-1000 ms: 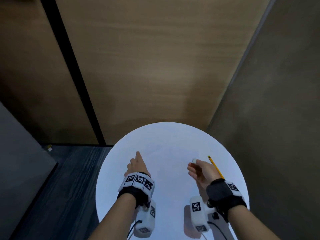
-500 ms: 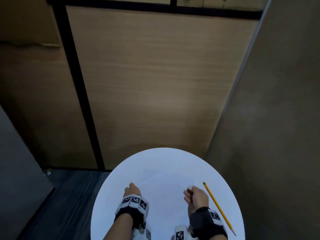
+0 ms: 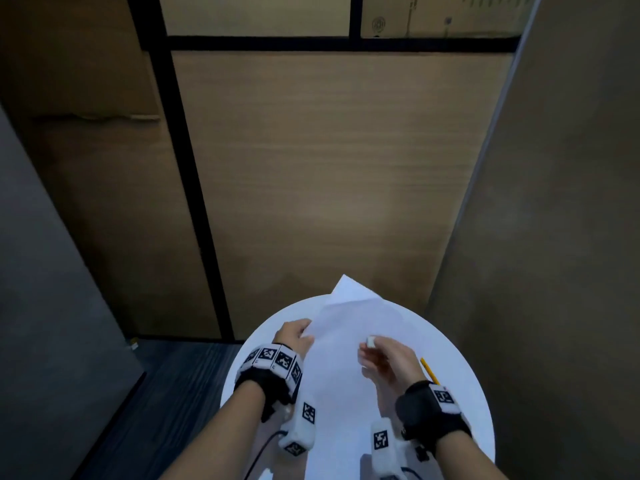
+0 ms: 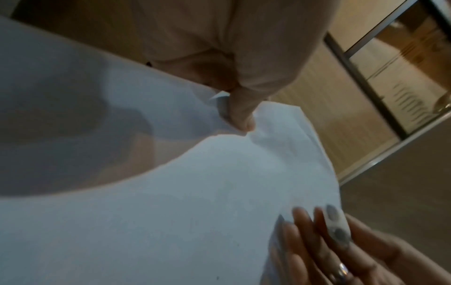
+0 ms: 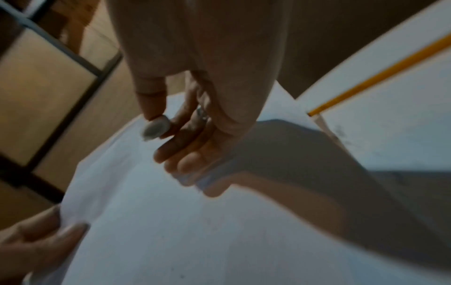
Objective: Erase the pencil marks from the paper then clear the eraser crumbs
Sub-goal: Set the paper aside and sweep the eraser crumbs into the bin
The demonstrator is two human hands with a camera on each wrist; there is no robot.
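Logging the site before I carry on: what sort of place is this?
Probably an office nook or small partitioned booth. A small round white table stands against brown wood-grain panels in black frames, with a grey partition wall beside it and dark carpet-like flooring below.

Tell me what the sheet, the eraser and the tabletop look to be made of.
Sheet: thin white paper; it buckles where the left hand pinches its edge.
Eraser: likely soft white rubber, matte, its rounded end smudged grey, pinched by the right hand.
Tabletop: smooth, pale, round; probably laminate or painted board, can't tell.
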